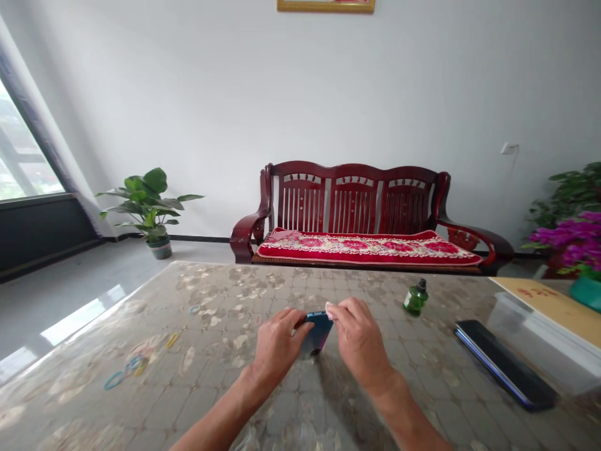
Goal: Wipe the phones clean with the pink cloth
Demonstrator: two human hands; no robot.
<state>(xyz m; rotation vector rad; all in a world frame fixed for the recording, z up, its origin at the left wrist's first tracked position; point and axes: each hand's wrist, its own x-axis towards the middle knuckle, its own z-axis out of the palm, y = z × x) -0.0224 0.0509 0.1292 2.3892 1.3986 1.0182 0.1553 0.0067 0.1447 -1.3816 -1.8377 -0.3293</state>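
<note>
While the left hand [280, 335] grips a thin blue phone [318, 332] by its side, thumb on the near face, the right hand [360, 338] pinches a small pale cloth [330, 311] against the phone's top right corner. The phone stands on edge between the two hands, above the middle of the bench [225, 401], its top edge raised; whether its lower edge touches the patterned cover, I cannot tell. To the right and farther back, a small green bottle [416, 300] with a black cap stands upright, well apart from the hands. Nearer the right side lies a dark, flat device [504, 363] with a blue edge, just beside a clear plastic box [521, 335] and a tan folder [547, 304]. On the left of the bench, a yellow loop [172, 340] lies near a small cluster of blue and yellow loops [126, 371]. Beyond the bench, a dark red wooden sofa [354, 203] carries a red and white patterned cushion [366, 245].
</note>
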